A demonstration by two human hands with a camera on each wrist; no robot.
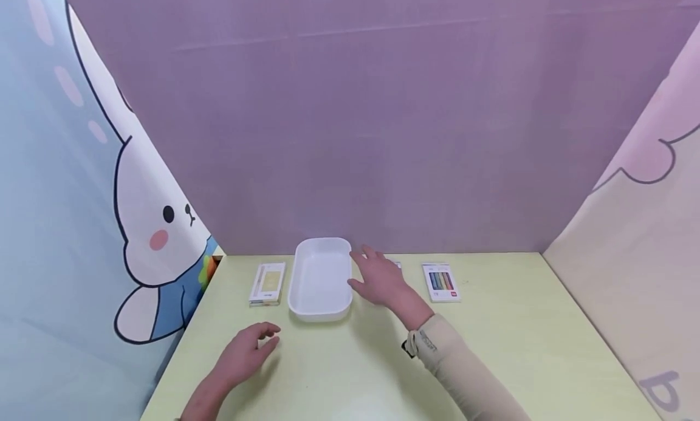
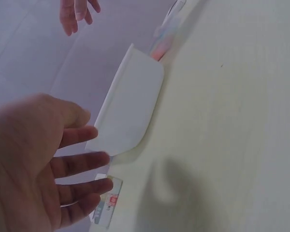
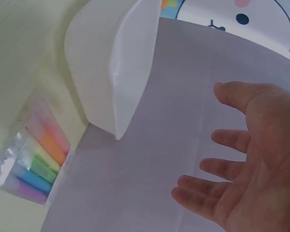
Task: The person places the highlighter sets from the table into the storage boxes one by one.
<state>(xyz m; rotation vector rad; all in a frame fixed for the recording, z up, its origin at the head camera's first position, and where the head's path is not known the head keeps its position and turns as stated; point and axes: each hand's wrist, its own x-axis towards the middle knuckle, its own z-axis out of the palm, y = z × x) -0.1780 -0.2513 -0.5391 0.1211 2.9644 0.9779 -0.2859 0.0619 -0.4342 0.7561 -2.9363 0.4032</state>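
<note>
A white rectangular plastic tray stands on the pale yellow table. My right hand hovers over the tray's right side with its fingers spread, holding nothing. Below it, a clear pack of coloured highlighters lies beside the tray in the right wrist view; the hand mostly hides this pack in the head view. My left hand is in the air in front of the tray's near left corner, fingers loosely bent around nothing. Left of the tray lies a small flat white box with a yellow panel.
Another flat white box with a picture of coloured sticks lies to the right. A purple cloth rises at the table's back edge. Printed cloths flank both sides, the left one showing a rabbit.
</note>
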